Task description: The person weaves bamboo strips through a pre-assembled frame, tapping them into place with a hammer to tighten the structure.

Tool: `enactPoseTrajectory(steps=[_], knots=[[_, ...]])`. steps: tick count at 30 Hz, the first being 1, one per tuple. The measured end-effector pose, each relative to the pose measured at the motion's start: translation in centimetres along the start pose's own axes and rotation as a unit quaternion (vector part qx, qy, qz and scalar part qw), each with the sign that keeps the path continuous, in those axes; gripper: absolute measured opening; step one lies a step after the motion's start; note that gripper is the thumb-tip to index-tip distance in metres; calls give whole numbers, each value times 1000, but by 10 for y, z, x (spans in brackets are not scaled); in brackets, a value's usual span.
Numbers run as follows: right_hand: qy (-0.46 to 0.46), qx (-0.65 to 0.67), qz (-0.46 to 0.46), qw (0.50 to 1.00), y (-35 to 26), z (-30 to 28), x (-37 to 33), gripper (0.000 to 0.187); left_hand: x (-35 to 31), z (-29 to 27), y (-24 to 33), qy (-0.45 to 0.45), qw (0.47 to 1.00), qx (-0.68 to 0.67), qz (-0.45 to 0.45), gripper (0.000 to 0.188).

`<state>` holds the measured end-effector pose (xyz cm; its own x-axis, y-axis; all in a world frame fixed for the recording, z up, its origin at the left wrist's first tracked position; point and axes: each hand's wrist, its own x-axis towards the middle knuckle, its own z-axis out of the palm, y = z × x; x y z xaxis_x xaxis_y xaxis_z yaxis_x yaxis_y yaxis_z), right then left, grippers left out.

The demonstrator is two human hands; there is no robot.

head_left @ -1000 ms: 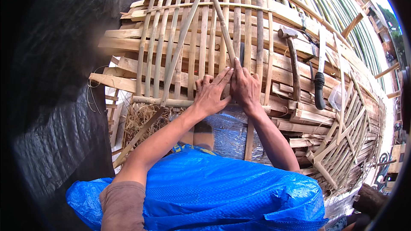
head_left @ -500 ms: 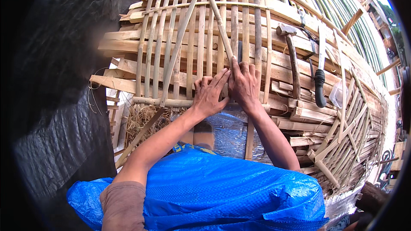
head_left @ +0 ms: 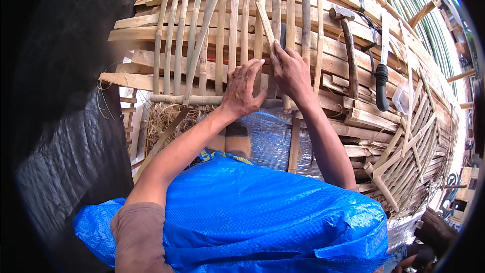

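A bamboo panel of upright slats (head_left: 234,25) lies in front of me, joined along its near edge by a round bamboo rail (head_left: 202,99). Two longer strips lie slantwise over the slats, a left diagonal strip (head_left: 206,33) and a right diagonal strip (head_left: 261,12). My right hand (head_left: 293,73) is closed at the near end of the right diagonal strip, its thumb and fingers pinching it. Just left of it, my left hand (head_left: 242,90) rests over the slats near the rail, thumb spread from the fingers, holding nothing that I can see. The panel's far edge is cut off.
Split bamboo planks (head_left: 136,34) lie beneath the panel. To the right are a hammer (head_left: 347,45), a black-handled machete (head_left: 382,76), a clear plastic cup (head_left: 402,96) and another slatted bamboo piece (head_left: 404,146). A blue tarp (head_left: 273,212) covers my lap.
My left hand has drawn away from the strip's end, leaving a gap between the hands. My right hand stays on the strip. The whole view has shifted, with the panel now higher in it.
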<state>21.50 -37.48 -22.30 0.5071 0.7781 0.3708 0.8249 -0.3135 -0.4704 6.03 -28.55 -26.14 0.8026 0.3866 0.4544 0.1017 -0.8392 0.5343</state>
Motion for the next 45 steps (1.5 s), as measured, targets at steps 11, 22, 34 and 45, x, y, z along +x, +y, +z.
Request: enactPoseTrajectory(steps=[11,22,34,45], knots=[[-77,-14,30,996,9,-11,6,45,1,-1,3,0,1000,0,6,61],[-48,-21,0,999,5,-13,4,62,2,-3,4,13,1000,-25,10,46],[-39,-72,-7,997,10,-2,-2,59,-4,1,3,33,997,29,61,38],[19,-27,-1,999,9,4,-8,52,25,-35,-24,140,965,193,108,45]])
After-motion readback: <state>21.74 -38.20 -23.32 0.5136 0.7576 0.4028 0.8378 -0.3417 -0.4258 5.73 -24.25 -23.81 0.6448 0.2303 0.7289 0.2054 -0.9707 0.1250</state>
